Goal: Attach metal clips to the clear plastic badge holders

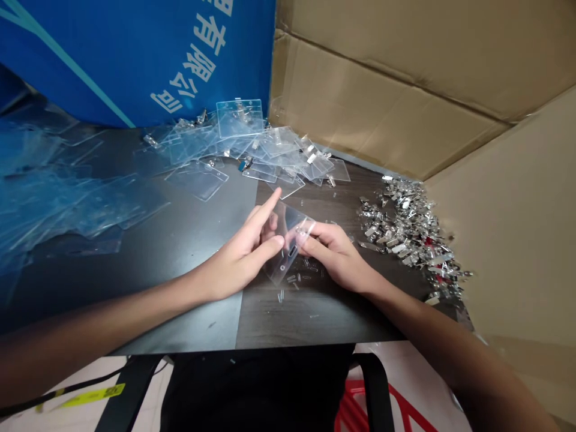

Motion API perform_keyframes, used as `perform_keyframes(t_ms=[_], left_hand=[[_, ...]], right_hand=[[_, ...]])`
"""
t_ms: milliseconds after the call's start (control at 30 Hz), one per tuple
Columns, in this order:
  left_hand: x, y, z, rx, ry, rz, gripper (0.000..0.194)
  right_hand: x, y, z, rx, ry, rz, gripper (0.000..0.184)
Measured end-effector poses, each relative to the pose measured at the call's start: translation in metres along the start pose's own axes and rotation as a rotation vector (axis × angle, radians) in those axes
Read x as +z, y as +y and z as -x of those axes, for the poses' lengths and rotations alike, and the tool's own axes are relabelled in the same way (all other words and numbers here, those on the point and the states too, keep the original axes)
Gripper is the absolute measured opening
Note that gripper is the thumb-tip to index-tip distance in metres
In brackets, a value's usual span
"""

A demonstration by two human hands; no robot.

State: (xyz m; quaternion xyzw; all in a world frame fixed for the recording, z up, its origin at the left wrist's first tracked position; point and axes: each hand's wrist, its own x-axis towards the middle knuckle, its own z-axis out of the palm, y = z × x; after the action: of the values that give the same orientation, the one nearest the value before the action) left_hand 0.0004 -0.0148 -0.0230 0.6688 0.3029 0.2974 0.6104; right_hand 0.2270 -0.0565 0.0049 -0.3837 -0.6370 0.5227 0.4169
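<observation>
A clear plastic badge holder (281,259) is held tilted over the table between my two hands. My left hand (255,243) grips its left side with the thumb on the front and the index finger stretched out past it. The thumb and fingers of my right hand (330,249) pinch the slotted edge. Whether a metal clip is under the right fingertips I cannot make out. Small clear plastic scraps (292,278) lie on the wood-grain table just below the holder.
Badge holders with clips (243,135) are heaped at the back. More clear holders (76,204) spread at the left. A pile of metal clips (409,225) lies at the right. A cardboard wall (382,78) and a blue panel with white characters (112,54) stand behind the table.
</observation>
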Motion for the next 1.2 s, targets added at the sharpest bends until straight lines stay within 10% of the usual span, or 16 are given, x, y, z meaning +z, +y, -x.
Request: perform_keyframes(t_ms=[1200], left_hand=[[0.001, 0.02, -0.008, -0.04, 0.224, 0.139, 0.059]], right_hand=[[-0.002, 0.02, 0.003, 0.139, 0.061, 0.023, 0.044]])
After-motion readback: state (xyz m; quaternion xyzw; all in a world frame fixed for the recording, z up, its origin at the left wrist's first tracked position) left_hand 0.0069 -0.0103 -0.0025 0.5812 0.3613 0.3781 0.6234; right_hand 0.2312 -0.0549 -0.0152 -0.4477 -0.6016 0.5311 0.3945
